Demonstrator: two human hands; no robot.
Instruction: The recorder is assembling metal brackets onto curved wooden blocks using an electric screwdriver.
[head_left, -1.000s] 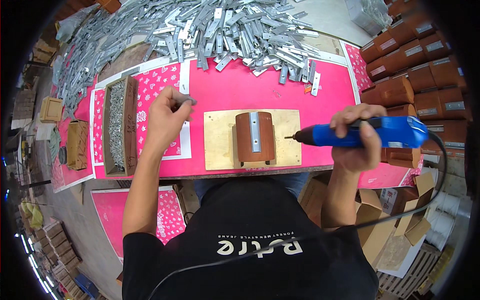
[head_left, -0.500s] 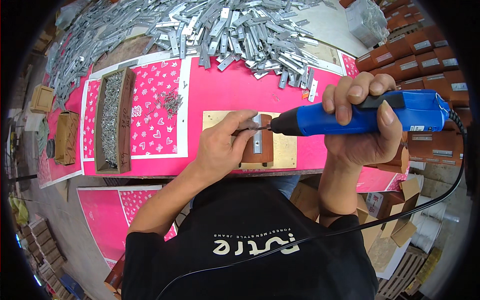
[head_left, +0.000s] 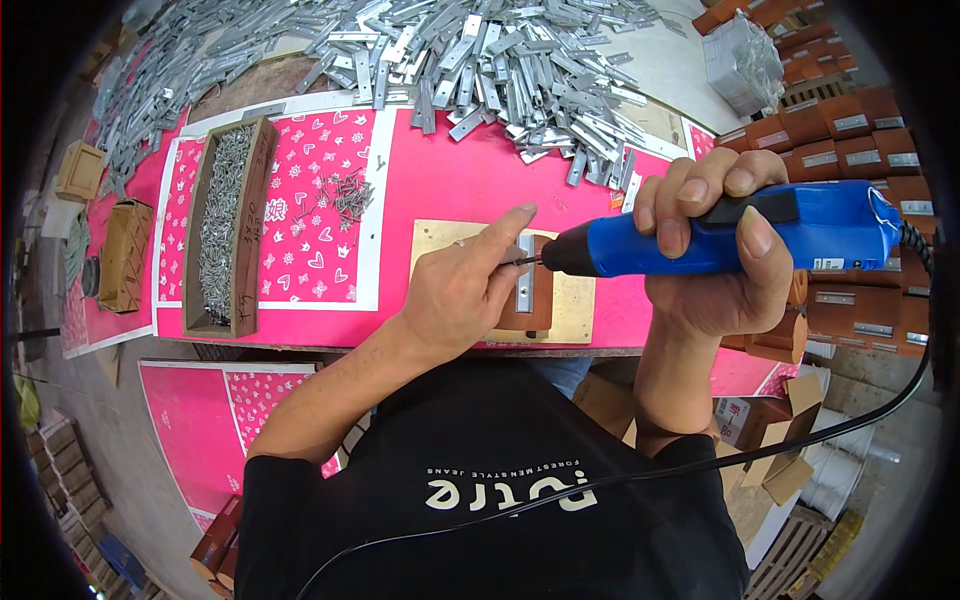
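Note:
My right hand is wrapped round a blue electric screwdriver, which lies level and points left. Its thin bit reaches the fingertips of my left hand. The left thumb and fingers are pinched at the bit's tip; whatever small piece sits between them is too hidden to name. Just under these fingertips, a silver metal strip lies on a curved reddish-brown block. The block rests on a brass-coloured plate at the table's near edge.
A long wooden box of screws stands on the left, beside a small heap of loose screws. Metal strips are piled across the far side. Brown blocks with strips stack up at right. The screwdriver's black cord crosses my front.
The view has shifted slightly. My left index finger has straightened away from the bit, while the other fingertips stay at its tip. The screwdriver remains level in my right hand.

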